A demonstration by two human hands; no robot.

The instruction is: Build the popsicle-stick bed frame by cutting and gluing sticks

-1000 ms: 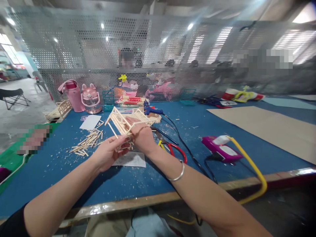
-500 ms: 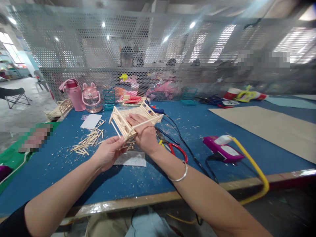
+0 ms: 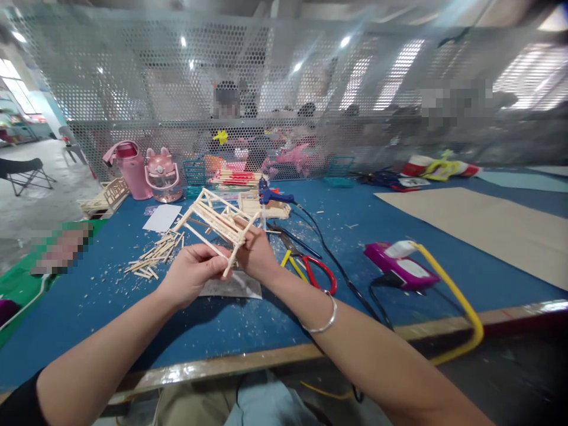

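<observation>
A small model frame built of thin wooden sticks (image 3: 217,222) is held up over the blue table, tilted. My left hand (image 3: 195,272) pinches its near lower corner between thumb and fingers. On its right side my right hand (image 3: 257,251) grips the frame, its fingertips partly hidden behind the sticks. Beneath my hands lies a pale printed sheet (image 3: 235,286). To the left is a loose pile of short wooden sticks (image 3: 155,254). Just beyond the frame, a blue glue gun (image 3: 276,196) rests near another flat stick piece (image 3: 251,204).
Red-handled scissors (image 3: 319,273) and pliers with a yellow handle (image 3: 295,265) lie right of my hands. A purple power box (image 3: 402,266) with a yellow cable is farther right. Two pink bottles (image 3: 163,177) stand at the back left, before a perforated metal screen (image 3: 177,77).
The stick frame has been turned over and tilted, so its open underside now shows. My right hand has moved from lying across it to gripping its side, and the glue gun is more visible.
</observation>
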